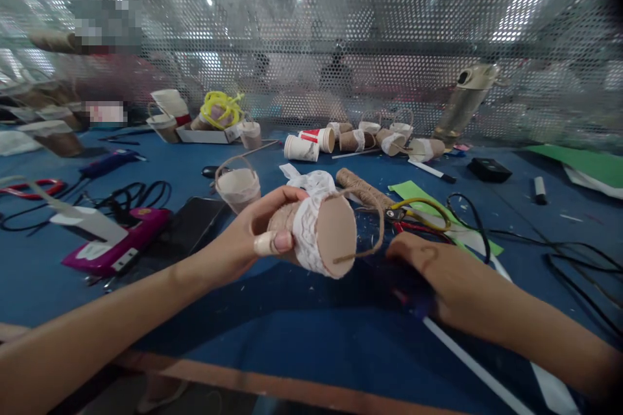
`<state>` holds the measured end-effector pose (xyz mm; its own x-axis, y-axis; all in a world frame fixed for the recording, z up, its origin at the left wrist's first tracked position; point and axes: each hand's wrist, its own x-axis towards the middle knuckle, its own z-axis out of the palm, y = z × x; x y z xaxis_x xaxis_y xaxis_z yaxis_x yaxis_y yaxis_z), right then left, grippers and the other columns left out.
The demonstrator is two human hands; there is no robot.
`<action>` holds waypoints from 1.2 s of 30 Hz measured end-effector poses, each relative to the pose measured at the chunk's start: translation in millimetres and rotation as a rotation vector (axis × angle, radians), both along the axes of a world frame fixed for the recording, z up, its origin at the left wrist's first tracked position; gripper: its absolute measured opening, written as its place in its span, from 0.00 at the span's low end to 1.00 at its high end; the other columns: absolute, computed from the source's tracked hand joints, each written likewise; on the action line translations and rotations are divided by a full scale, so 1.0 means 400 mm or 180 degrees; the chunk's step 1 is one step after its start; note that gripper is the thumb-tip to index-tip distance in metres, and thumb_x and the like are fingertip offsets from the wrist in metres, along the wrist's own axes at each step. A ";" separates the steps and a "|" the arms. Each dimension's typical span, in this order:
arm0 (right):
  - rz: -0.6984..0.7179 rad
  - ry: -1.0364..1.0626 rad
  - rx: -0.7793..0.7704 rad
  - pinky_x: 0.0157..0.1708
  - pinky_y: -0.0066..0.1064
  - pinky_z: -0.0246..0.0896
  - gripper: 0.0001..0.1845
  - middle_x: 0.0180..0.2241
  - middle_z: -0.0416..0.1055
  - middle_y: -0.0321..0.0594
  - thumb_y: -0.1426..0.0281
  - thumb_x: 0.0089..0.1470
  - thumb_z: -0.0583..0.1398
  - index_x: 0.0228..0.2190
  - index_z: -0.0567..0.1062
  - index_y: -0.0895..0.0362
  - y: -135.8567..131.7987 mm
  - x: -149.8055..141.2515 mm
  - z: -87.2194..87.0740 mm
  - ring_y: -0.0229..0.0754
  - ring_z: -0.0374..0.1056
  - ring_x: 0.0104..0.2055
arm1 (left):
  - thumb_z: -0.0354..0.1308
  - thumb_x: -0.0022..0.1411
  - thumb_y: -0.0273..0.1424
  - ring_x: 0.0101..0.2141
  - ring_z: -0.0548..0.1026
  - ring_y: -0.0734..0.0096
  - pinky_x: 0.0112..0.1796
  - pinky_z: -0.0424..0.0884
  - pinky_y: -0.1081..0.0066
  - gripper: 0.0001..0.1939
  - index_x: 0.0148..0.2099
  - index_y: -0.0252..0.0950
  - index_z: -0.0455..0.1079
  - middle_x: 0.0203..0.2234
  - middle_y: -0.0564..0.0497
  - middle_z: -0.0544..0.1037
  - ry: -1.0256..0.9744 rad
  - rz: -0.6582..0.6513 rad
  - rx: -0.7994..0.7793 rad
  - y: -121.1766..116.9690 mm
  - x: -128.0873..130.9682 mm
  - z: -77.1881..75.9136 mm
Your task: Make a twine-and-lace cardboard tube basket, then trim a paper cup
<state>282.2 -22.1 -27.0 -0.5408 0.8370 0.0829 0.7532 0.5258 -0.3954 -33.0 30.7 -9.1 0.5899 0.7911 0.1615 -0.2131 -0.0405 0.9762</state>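
Note:
My left hand [272, 233], its thumb wrapped with a tan bandage, is closed round a twine-wrapped paper cup [335, 240]. The cup lies on its side in the air, with its flat base facing right and white lace around that end. A twine handle [377, 227] loops out from it, one end resting across the base. To the right, my right hand [428, 266] is closed on a dark blue glue gun [413, 295], blurred by motion. A white glue stick [467, 356] sticks out of its back. The gun's nozzle is apart from the cup.
Beyond my hands lie a twine roll [363, 188], yellow-handled scissors [423, 211] and a lace-trimmed cup [238, 188]. At left are a purple power strip [117, 240], a phone [199, 227] and another glue gun [109, 163]. Several cups line the perforated screen [302, 65]. Black cables [569, 253] run right.

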 end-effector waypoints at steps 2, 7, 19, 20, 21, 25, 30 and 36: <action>0.0216 0.0188 -0.0247 0.49 0.39 0.67 0.26 0.46 0.75 0.44 0.77 0.51 0.61 0.52 0.72 0.53 -0.002 0.004 0.007 0.50 0.73 0.47 | 0.74 0.49 0.41 0.37 0.72 0.70 0.34 0.70 0.79 0.29 0.51 0.41 0.70 0.40 0.54 0.74 0.0065 -0.0151 0.0022 -0.002 0.005 -0.003; 0.0372 0.0366 -0.0178 0.61 0.44 0.59 0.33 0.61 0.64 0.42 0.71 0.55 0.64 0.61 0.65 0.44 -0.017 0.037 0.058 0.53 0.62 0.62 | 0.75 0.49 0.37 0.45 0.74 0.62 0.41 0.71 0.72 0.32 0.53 0.39 0.68 0.48 0.46 0.74 0.0290 -0.0433 0.0142 -0.008 0.017 -0.009; 0.0547 0.1702 -0.0330 0.40 0.27 0.67 0.07 0.37 0.76 0.39 0.67 0.64 0.60 0.39 0.80 0.52 -0.035 -0.048 0.053 0.37 0.72 0.38 | 0.73 0.53 0.31 0.54 0.72 0.54 0.54 0.70 0.60 0.37 0.62 0.45 0.63 0.55 0.44 0.71 0.1148 -0.0834 0.1209 -0.052 0.048 -0.015; 0.0498 0.1781 -0.0326 0.39 0.27 0.68 0.07 0.36 0.76 0.39 0.67 0.64 0.61 0.39 0.80 0.52 -0.036 -0.048 0.052 0.37 0.73 0.37 | 0.73 0.53 0.33 0.55 0.71 0.52 0.55 0.68 0.58 0.36 0.62 0.43 0.64 0.55 0.44 0.70 0.1204 -0.0800 0.1374 -0.051 0.047 -0.011; 0.0428 0.1864 -0.0363 0.36 0.26 0.68 0.08 0.34 0.77 0.38 0.67 0.64 0.60 0.39 0.81 0.52 -0.038 -0.048 0.053 0.37 0.73 0.34 | 0.73 0.52 0.34 0.55 0.70 0.52 0.56 0.67 0.58 0.36 0.61 0.43 0.65 0.55 0.43 0.71 0.1285 -0.0760 0.1515 -0.049 0.044 -0.006; 0.0111 0.2289 -0.0762 0.18 0.19 0.63 0.10 0.29 0.76 0.36 0.65 0.65 0.60 0.37 0.82 0.52 -0.047 -0.054 0.062 0.32 0.70 0.23 | 0.74 0.50 0.39 0.55 0.70 0.51 0.57 0.66 0.57 0.39 0.61 0.44 0.64 0.56 0.43 0.71 0.1566 -0.0661 0.1880 -0.036 0.021 0.015; 0.0009 0.2515 -0.0889 0.21 0.17 0.66 0.08 0.28 0.76 0.35 0.67 0.63 0.61 0.36 0.82 0.52 -0.044 -0.068 0.067 0.31 0.71 0.23 | 0.61 0.65 0.44 0.54 0.70 0.53 0.57 0.65 0.59 0.22 0.57 0.40 0.71 0.53 0.41 0.72 0.1423 -0.0708 0.2099 -0.019 0.001 0.031; 0.0160 0.2457 -0.1151 0.23 0.20 0.69 0.08 0.29 0.75 0.36 0.66 0.62 0.63 0.40 0.84 0.51 -0.031 -0.093 0.074 0.32 0.71 0.24 | 0.56 0.70 0.35 0.50 0.71 0.58 0.55 0.65 0.61 0.12 0.52 0.41 0.76 0.45 0.44 0.78 0.1117 -0.0526 0.2309 -0.024 0.005 0.046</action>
